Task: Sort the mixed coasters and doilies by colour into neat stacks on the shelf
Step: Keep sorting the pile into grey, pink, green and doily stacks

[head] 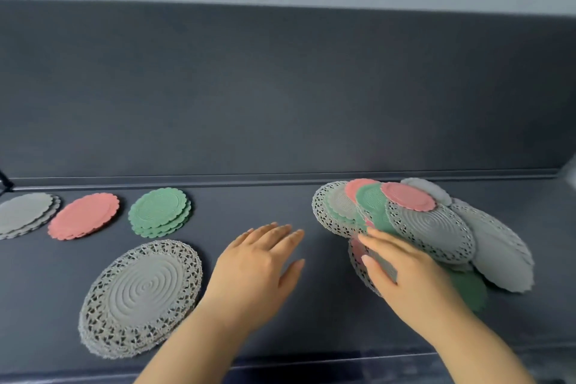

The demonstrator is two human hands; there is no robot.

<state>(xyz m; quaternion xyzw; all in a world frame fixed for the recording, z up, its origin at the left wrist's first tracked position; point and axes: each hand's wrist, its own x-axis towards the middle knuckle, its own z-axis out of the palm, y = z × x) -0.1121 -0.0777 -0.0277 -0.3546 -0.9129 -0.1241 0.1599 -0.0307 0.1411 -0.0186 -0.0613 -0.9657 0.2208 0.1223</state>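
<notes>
The right hand [405,271] has its fingers spread flat on the mixed pile [430,227], gripping nothing I can make out. The left hand [258,262] hovers open, palm down, over the dark shelf [280,134]. Four sorted stacks lie left: grey coasters [25,213], pink coasters [84,215], green coasters [160,210], and nearer, lacy grey doilies [140,296].

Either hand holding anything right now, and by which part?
Left hand holds nothing, open above the shelf. Right hand rests on the mixed pile's near edge; a grip cannot be told.
</notes>
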